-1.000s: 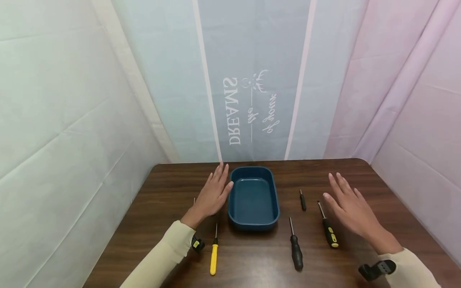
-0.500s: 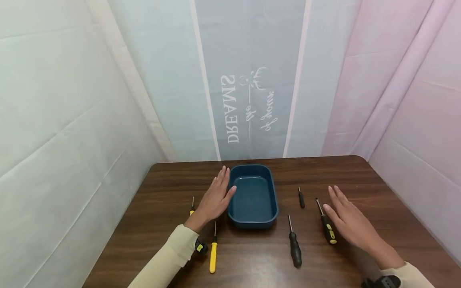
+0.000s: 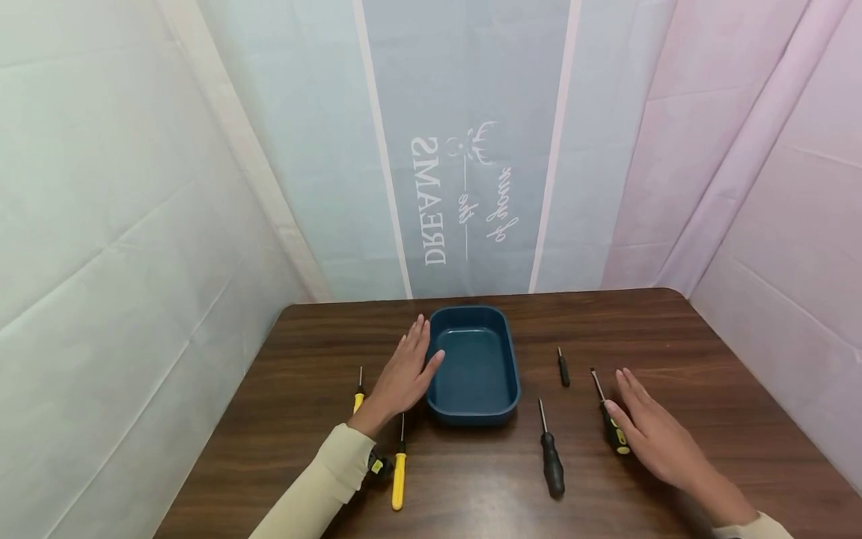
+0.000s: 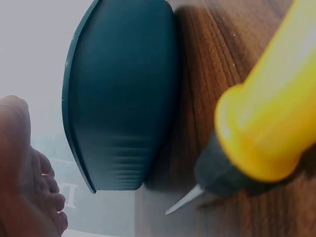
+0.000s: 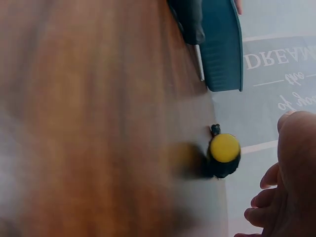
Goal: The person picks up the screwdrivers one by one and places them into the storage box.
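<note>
My left hand (image 3: 400, 374) is held flat with straight fingers beside the left rim of a dark teal tray (image 3: 474, 370), its thumb overlapping the rim in the head view. Under that forearm lie two yellow-handled screwdrivers; one yellow screwdriver (image 3: 399, 479) shows almost whole, the other screwdriver (image 3: 359, 401) is partly hidden by the wrist. My right hand (image 3: 663, 438), fingers also extended and holding nothing, is over the table next to a black-and-yellow screwdriver (image 3: 616, 434), whose handle it partly covers. The right wrist view shows that screwdriver's yellow handle end (image 5: 224, 148).
Between the tray and my right hand lie a black screwdriver (image 3: 552, 468) and a small black screwdriver (image 3: 563, 369). The dark wooden table (image 3: 485, 494) ends at a printed cloth backdrop (image 3: 471, 90), with pale cloth walls on both sides.
My right hand has come down and nearer the black-and-yellow screwdriver. The left hand has shifted slightly right and down along the tray's rim. The screwdrivers and tray stay in place.
</note>
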{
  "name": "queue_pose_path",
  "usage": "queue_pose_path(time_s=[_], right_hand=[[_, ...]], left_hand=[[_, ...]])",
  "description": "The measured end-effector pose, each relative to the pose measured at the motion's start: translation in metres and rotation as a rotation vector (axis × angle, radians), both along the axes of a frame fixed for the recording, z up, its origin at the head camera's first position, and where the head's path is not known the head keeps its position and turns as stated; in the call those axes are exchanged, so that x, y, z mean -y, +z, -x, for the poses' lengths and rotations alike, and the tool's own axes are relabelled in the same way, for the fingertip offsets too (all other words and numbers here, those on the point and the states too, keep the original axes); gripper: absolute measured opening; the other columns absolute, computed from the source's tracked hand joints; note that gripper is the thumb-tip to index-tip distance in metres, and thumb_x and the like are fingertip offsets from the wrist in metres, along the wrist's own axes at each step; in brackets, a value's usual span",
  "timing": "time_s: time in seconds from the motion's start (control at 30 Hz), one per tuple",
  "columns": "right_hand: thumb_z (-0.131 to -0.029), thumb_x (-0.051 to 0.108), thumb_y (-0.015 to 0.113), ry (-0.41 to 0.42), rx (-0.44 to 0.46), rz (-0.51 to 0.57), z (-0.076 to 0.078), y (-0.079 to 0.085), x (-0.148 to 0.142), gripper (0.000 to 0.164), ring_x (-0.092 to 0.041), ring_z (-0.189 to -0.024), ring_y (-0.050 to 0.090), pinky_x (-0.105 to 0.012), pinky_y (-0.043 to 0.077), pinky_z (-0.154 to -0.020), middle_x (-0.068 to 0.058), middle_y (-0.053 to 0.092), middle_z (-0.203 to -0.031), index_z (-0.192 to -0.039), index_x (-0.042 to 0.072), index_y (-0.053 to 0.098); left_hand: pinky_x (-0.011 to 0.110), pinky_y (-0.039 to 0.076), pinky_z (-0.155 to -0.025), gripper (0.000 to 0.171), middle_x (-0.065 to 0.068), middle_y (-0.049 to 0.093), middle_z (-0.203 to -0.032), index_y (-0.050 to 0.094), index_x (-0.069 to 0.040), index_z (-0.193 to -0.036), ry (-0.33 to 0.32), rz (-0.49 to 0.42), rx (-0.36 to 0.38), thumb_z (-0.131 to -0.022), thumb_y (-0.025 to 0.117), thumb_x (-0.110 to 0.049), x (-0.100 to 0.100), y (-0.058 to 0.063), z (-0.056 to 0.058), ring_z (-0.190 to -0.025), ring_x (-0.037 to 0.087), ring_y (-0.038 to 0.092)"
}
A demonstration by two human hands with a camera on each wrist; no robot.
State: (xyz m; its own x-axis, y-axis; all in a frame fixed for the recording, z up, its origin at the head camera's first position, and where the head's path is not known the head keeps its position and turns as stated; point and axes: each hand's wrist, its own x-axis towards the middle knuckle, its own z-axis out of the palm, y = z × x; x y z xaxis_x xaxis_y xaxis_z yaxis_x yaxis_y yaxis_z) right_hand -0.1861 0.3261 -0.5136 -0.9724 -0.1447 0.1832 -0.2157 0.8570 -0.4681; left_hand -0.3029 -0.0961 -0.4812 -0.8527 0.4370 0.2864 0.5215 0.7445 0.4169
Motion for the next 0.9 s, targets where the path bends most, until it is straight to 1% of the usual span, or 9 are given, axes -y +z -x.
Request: queue_pose_path(time_s=[0.1,0.23,0.33,0.43,0.5,0.63,0.8,0.9], right_hand=[[-0.11,0.044,0.037,-0.005,0.025,0.003,-0.004,-0.002,0.002,0.072,-0.056,-0.143,0.025,-0.075,0.029,-0.102,-0.026,0.011,-0.166,-0.159,-0.004,0.017],[-0.11,0.044,0.037,-0.015,0.044,0.004,-0.006,-0.002,0.004,0.072,-0.056,-0.142,0.028,-0.075,0.03,-0.101,-0.026,0.012,-0.166,-0.158,-0.006,0.018],[-0.11,0.044,0.036,-0.018,0.056,0.003,-0.007,-0.001,0.005,0.072,-0.056,-0.142,0.029,-0.075,0.031,-0.1,-0.026,0.012,-0.166,-0.158,-0.006,0.019],[-0.11,0.043,0.037,-0.021,0.067,0.007,-0.008,0.001,0.006,0.071,-0.056,-0.142,0.029,-0.075,0.031,-0.1,-0.028,0.013,-0.165,-0.157,-0.008,0.019],[-0.11,0.042,0.036,-0.024,0.078,0.014,-0.009,0.003,0.007,0.071,-0.057,-0.141,0.028,-0.076,0.03,-0.1,-0.029,0.013,-0.164,-0.157,-0.009,0.019],[-0.111,0.043,0.035,-0.03,0.094,0.026,-0.011,0.005,0.008,0.072,-0.058,-0.142,0.026,-0.076,0.028,-0.101,-0.032,0.013,-0.163,-0.156,-0.011,0.019],[-0.111,0.042,0.035,-0.03,0.089,0.026,-0.012,0.004,0.009,0.072,-0.058,-0.141,0.026,-0.075,0.028,-0.103,-0.034,0.015,-0.161,-0.155,-0.013,0.02],[-0.111,0.042,0.035,-0.027,0.09,0.028,-0.012,0.004,0.01,0.073,-0.058,-0.141,0.026,-0.075,0.028,-0.103,-0.035,0.015,-0.161,-0.154,-0.014,0.02]], left_hand=[[0.049,0.014,-0.124,0.078,0.002,-0.002,-0.17,0.01,-0.007,-0.163,-0.002,0.007,0.033,-0.107,0.027,-0.058,-0.001,-0.003,-0.001,-0.156,0.021,0.007],[0.045,0.012,-0.124,0.078,-0.001,-0.004,-0.17,0.006,-0.011,-0.163,0.003,0.023,0.066,-0.106,0.025,-0.061,-0.003,-0.006,-0.001,-0.156,0.016,0.004],[0.045,0.013,-0.124,0.078,0.002,-0.002,-0.171,0.006,-0.011,-0.163,0.0,0.019,0.077,-0.106,0.025,-0.061,-0.003,-0.008,-0.001,-0.156,0.016,0.004],[0.049,0.016,-0.124,0.078,0.008,0.002,-0.171,0.007,-0.009,-0.163,-0.015,0.008,0.081,-0.107,0.026,-0.059,-0.004,-0.011,-0.001,-0.156,0.02,0.006],[0.05,0.015,-0.124,0.077,0.009,0.002,-0.171,0.007,-0.008,-0.163,-0.02,0.009,0.091,-0.107,0.025,-0.058,-0.004,-0.011,-0.001,-0.156,0.02,0.006],[0.05,0.015,-0.124,0.078,0.011,0.001,-0.171,0.007,-0.006,-0.162,-0.014,0.011,0.102,-0.107,0.023,-0.059,-0.003,-0.011,-0.002,-0.156,0.022,0.006],[0.05,0.015,-0.124,0.08,0.011,0.002,-0.171,0.01,-0.003,-0.162,-0.009,0.004,0.112,-0.107,0.021,-0.06,-0.002,-0.013,-0.002,-0.156,0.022,0.006],[0.049,0.015,-0.124,0.079,0.01,0.002,-0.171,0.011,-0.003,-0.162,-0.004,-0.001,0.12,-0.107,0.021,-0.059,-0.003,-0.014,-0.002,-0.156,0.021,0.006]])
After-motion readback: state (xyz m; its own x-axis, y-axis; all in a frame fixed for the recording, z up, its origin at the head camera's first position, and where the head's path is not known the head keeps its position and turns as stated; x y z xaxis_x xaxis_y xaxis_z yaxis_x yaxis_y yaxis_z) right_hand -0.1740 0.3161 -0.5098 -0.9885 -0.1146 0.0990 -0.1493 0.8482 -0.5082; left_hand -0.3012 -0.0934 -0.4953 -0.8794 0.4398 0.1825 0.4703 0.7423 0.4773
